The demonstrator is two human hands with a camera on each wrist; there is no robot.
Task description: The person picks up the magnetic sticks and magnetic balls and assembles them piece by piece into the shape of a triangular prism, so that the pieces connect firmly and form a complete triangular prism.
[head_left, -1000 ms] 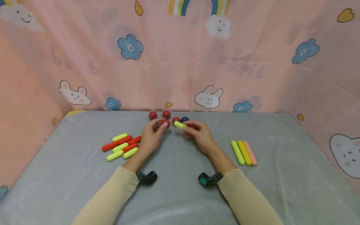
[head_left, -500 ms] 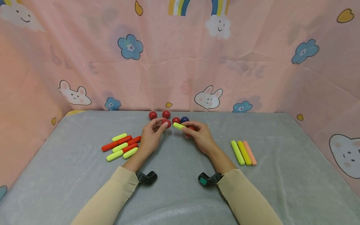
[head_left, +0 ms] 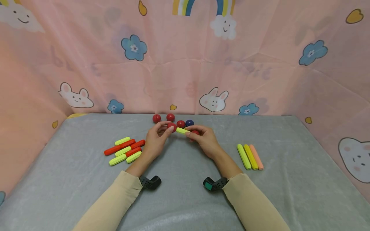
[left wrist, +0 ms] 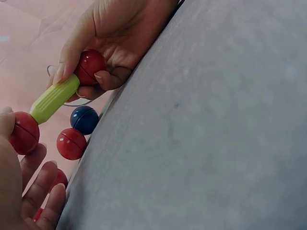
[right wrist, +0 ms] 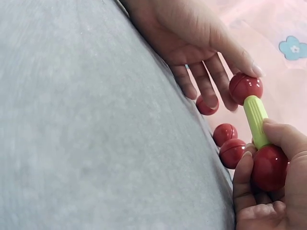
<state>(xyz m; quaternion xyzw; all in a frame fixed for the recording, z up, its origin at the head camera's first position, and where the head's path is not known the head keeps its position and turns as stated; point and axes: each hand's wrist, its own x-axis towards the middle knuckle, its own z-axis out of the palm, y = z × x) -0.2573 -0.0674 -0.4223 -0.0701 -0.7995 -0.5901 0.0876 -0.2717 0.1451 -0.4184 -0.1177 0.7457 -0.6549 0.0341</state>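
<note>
Above the far part of the table, my left hand pinches a red ball between thumb and fingers. My right hand grips a short yellow-green rod by its right end, thumb laid along it. A second red ball sits at that end, within the curl of my right fingers. The rod's other end meets the left-hand ball, touching it in both wrist views. Just behind the hands lie a loose red ball and a dark blue ball, side by side.
Two more red balls, one at the back and one further left, lie near the table's far edge. Several red and yellow-green rods lie at left. Three longer rods lie at right. A pink printed cloth hangs behind.
The rod in my right hand has tilted flatter and moved slightly left. The left-hand ball has shifted slightly right, and the gap between them has closed.
</note>
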